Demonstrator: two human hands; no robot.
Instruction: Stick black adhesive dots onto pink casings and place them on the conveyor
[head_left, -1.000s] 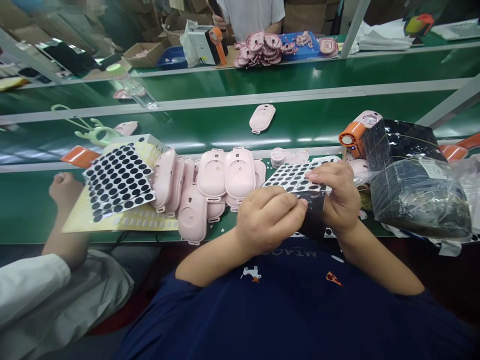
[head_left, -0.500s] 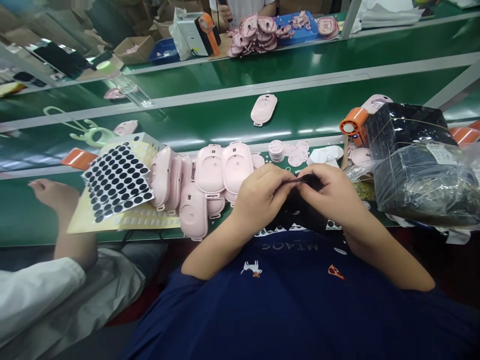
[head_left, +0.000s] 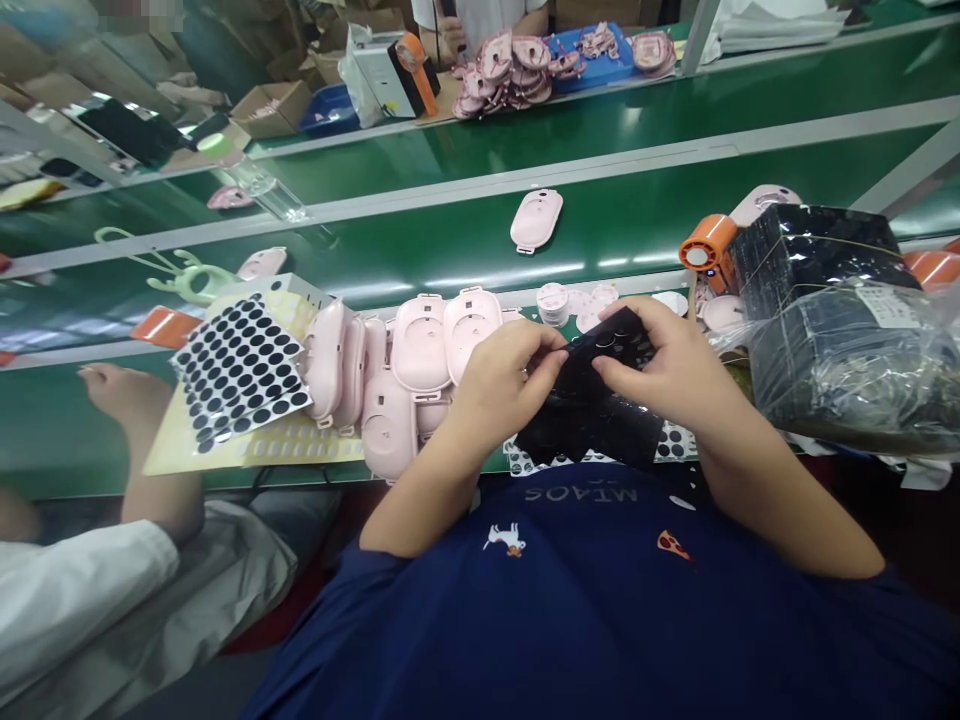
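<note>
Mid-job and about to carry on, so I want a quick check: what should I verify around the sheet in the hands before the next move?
Both hands on the sheet: ok. The left hand and right hand both grip the black dot sticker sheet.
Sticker dots on the sheet: cannot tell. The hands and the sheet's angle hide most of them.
Pale pink plastic cases: ok. They lie grouped on the belt to the left of the hands.
Stack of pink discs: ok. It stands upright beyond the hands.
Plastic-wrapped black bundle: ok. It lies to the right, apart from the right hand.
</note>
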